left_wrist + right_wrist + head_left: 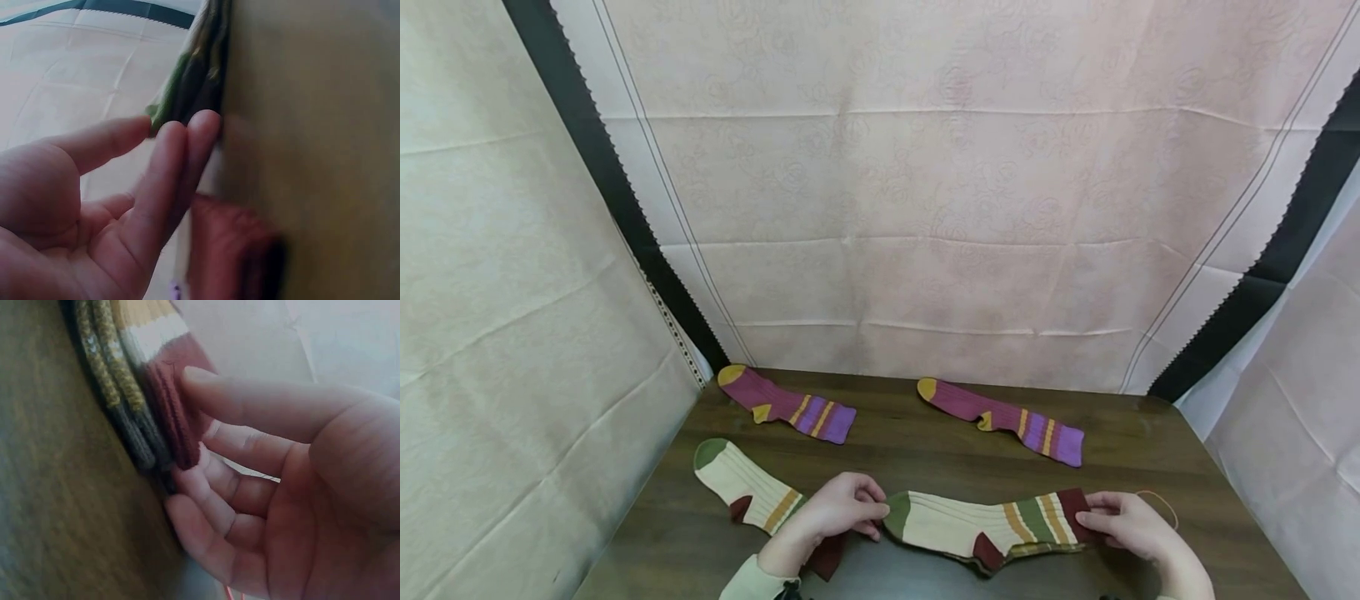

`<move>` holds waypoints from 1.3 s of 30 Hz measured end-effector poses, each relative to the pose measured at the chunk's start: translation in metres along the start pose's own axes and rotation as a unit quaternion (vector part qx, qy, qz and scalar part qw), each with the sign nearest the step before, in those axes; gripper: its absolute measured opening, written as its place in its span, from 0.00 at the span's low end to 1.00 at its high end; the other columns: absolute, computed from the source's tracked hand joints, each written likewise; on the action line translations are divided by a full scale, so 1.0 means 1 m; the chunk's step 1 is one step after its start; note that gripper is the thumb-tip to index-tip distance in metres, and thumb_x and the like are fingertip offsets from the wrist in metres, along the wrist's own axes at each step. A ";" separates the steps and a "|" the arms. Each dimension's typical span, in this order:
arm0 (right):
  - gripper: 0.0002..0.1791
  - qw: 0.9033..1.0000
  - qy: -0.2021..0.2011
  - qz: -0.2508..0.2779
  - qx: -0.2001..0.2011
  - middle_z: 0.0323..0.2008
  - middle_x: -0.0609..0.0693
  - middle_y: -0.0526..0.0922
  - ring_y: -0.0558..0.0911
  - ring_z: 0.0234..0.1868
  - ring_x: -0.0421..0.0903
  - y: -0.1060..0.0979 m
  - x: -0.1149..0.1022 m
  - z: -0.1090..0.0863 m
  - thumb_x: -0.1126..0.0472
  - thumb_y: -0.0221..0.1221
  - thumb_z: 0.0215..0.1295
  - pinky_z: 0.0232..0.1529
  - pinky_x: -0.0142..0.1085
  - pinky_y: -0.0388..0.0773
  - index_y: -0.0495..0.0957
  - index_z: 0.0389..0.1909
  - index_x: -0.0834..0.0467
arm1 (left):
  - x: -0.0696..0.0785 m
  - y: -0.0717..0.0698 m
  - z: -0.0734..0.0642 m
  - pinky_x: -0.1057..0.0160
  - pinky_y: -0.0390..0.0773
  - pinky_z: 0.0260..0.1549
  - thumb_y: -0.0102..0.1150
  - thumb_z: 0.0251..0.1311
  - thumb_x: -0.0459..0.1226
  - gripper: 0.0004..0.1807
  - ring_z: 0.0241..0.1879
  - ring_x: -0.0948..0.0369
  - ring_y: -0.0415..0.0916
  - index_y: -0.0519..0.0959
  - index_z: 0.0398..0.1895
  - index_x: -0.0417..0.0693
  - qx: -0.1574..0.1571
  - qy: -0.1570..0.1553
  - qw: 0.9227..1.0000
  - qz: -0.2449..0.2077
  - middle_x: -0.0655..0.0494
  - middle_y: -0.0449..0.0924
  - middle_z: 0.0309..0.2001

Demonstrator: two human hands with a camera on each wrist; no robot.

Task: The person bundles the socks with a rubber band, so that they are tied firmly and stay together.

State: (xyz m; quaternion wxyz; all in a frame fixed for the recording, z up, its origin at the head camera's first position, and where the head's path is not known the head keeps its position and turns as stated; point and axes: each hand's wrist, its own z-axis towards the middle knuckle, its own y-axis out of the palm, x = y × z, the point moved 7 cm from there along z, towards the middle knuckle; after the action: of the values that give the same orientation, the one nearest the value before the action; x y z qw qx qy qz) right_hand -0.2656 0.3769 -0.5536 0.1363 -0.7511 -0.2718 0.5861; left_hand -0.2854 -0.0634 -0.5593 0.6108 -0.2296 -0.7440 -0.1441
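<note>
A cream sock with a green toe, dark red heel and cuff, and ochre and green stripes lies flat over a darker, yellow-flecked sock. My left hand pinches the toe end, thumb on the green toe and fingers against the dark layers in the left wrist view. At the cuff end, my right hand has its thumb on the dark red cuff and its fingers curled beneath. A matching cream sock lies to the left, partly hidden under my left hand and wrist.
Two purple socks with yellow toes and heels lie farther back, one left and one right. Pale cloth hangs behind and beside the dark wooden table. A thin loop shows by my right hand.
</note>
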 end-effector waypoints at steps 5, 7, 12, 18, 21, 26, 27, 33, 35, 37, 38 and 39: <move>0.29 0.995 -0.029 -0.047 0.081 0.48 0.60 0.88 0.85 0.46 0.49 -0.017 0.001 0.006 0.49 0.68 0.73 0.41 0.41 0.84 0.81 0.60 0.70 | 0.013 -0.014 -0.006 0.50 0.90 0.38 0.66 0.72 0.32 0.14 0.35 0.46 0.89 0.79 0.52 0.29 -0.019 0.019 1.000 0.012 0.38 0.84 0.39; 0.29 0.989 -0.049 -0.072 0.120 0.48 0.59 0.89 0.87 0.47 0.51 -0.021 -0.008 0.006 0.46 0.68 0.73 0.43 0.44 0.84 0.82 0.60 0.67 | 0.017 -0.022 -0.009 0.48 0.89 0.39 0.66 0.73 0.33 0.16 0.37 0.45 0.89 0.79 0.54 0.29 -0.023 0.026 0.999 0.024 0.38 0.85 0.41; 0.24 0.973 -0.089 -0.109 0.185 0.49 0.56 0.90 0.89 0.51 0.55 -0.005 -0.058 0.002 0.50 0.68 0.75 0.51 0.47 0.84 0.83 0.60 0.64 | 0.020 -0.049 -0.019 0.47 0.88 0.40 0.65 0.74 0.34 0.17 0.42 0.45 0.87 0.78 0.58 0.30 -0.020 0.045 0.997 0.052 0.44 0.86 0.44; 0.15 0.973 -0.164 -0.092 0.132 0.49 0.52 0.90 0.88 0.47 0.46 0.053 -0.113 0.015 0.58 0.69 0.74 0.48 0.39 0.83 0.86 0.57 0.58 | 0.015 -0.096 -0.033 0.53 0.88 0.41 0.68 0.71 0.30 0.19 0.42 0.51 0.86 0.76 0.59 0.27 0.006 0.071 0.994 0.080 0.40 0.85 0.46; 0.13 0.975 -0.202 -0.073 0.055 0.49 0.52 0.90 0.87 0.47 0.45 0.089 -0.138 0.025 0.58 0.68 0.75 0.47 0.37 0.83 0.86 0.56 0.58 | 0.013 -0.120 -0.042 0.57 0.87 0.43 0.68 0.69 0.29 0.20 0.45 0.51 0.85 0.76 0.60 0.27 0.014 0.085 0.991 0.107 0.34 0.83 0.49; 0.14 0.966 -0.243 -0.053 -0.066 0.48 0.50 0.88 0.85 0.47 0.43 0.146 -0.173 0.029 0.57 0.65 0.77 0.47 0.36 0.83 0.85 0.57 0.59 | 0.008 -0.150 -0.057 0.61 0.85 0.47 0.70 0.69 0.29 0.22 0.51 0.43 0.83 0.76 0.62 0.29 -0.002 0.104 0.983 0.154 0.32 0.82 0.53; 0.13 0.963 -0.251 -0.051 -0.080 0.48 0.50 0.88 0.85 0.46 0.43 0.155 -0.180 0.028 0.58 0.65 0.77 0.48 0.36 0.83 0.86 0.56 0.58 | 0.007 -0.155 -0.060 0.61 0.85 0.47 0.70 0.69 0.30 0.22 0.52 0.41 0.83 0.76 0.62 0.30 -0.004 0.106 0.981 0.160 0.32 0.82 0.54; 0.11 0.945 -0.291 -0.053 -0.138 0.44 0.47 0.89 0.84 0.42 0.35 0.209 -0.213 0.021 0.61 0.68 0.74 0.45 0.33 0.82 0.87 0.54 0.57 | 0.008 -0.185 -0.074 0.59 0.85 0.48 0.71 0.66 0.28 0.25 0.54 0.35 0.80 0.75 0.64 0.30 0.005 0.129 0.974 0.187 0.31 0.80 0.56; 0.12 0.941 -0.296 -0.056 -0.153 0.44 0.47 0.89 0.84 0.41 0.33 0.224 -0.221 0.019 0.62 0.69 0.73 0.45 0.32 0.82 0.87 0.55 0.57 | 0.009 -0.194 -0.078 0.59 0.85 0.47 0.71 0.66 0.28 0.25 0.54 0.35 0.80 0.76 0.64 0.30 0.017 0.133 0.970 0.205 0.31 0.80 0.56; 0.13 0.938 -0.298 -0.058 -0.164 0.44 0.47 0.89 0.83 0.41 0.32 0.237 -0.227 0.018 0.63 0.69 0.72 0.45 0.31 0.81 0.86 0.55 0.57 | 0.009 -0.203 -0.082 0.60 0.85 0.47 0.71 0.66 0.28 0.24 0.53 0.37 0.81 0.76 0.63 0.31 0.032 0.134 0.966 0.221 0.32 0.81 0.55; 0.14 0.937 -0.300 -0.060 -0.168 0.45 0.48 0.89 0.83 0.41 0.31 0.243 -0.230 0.018 0.63 0.70 0.72 0.45 0.30 0.82 0.86 0.56 0.57 | 0.009 -0.208 -0.084 0.60 0.85 0.47 0.72 0.66 0.28 0.24 0.53 0.37 0.81 0.77 0.63 0.31 0.039 0.133 0.964 0.227 0.32 0.81 0.55; 0.14 0.936 -0.301 -0.063 -0.171 0.45 0.48 0.90 0.83 0.41 0.31 0.248 -0.233 0.018 0.63 0.70 0.72 0.45 0.30 0.81 0.86 0.56 0.57 | 0.008 -0.212 -0.086 0.60 0.85 0.47 0.72 0.66 0.28 0.24 0.53 0.38 0.81 0.77 0.63 0.31 0.046 0.133 0.962 0.233 0.32 0.81 0.55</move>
State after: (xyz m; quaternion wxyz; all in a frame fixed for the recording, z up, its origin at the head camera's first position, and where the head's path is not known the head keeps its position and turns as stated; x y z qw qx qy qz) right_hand -0.2594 0.0404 -0.5005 -0.0460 -0.5332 -0.4427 0.7195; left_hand -0.3235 -0.2853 -0.5189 0.7310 -0.3467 -0.5877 0.0075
